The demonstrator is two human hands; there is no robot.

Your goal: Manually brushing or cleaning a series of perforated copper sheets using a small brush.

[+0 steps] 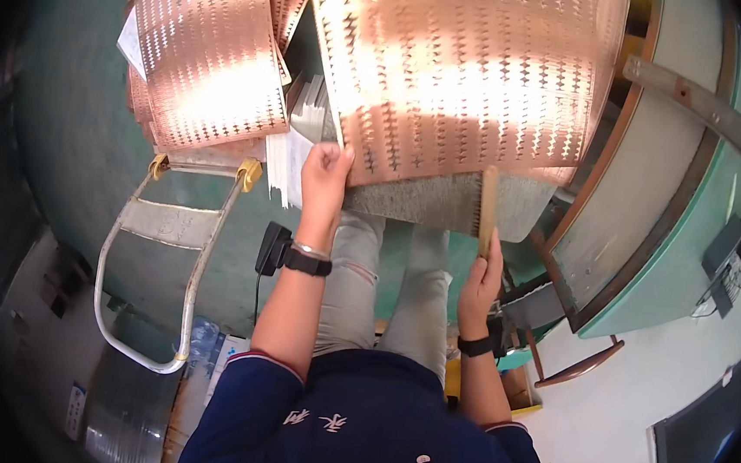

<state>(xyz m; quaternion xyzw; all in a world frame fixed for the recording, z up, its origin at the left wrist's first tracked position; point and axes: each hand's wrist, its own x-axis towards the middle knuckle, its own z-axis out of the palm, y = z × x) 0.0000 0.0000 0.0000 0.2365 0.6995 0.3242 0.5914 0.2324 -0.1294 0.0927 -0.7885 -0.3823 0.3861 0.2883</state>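
Note:
A large copper-coloured sheet [461, 82] with rows of small cut-outs lies in front of me on a grey board [416, 202]. My left hand [324, 180] pinches the sheet's near left corner between thumb and fingers. Closed around the handle of a wooden brush [488, 206], my right hand [481, 284] is at the near right of the board. The brush stands lengthwise, its dark bristles facing left, its far end close to the sheet's near edge. Whether the bristles touch the board I cannot tell.
At the left, a stack of similar copper sheets [210, 53] rests on a trolley with a metal handle [189, 296]. White sheets [287, 160] lie between the stacks. A wood-framed panel [603, 206] borders the right, with a green-edged table [682, 256] beyond it.

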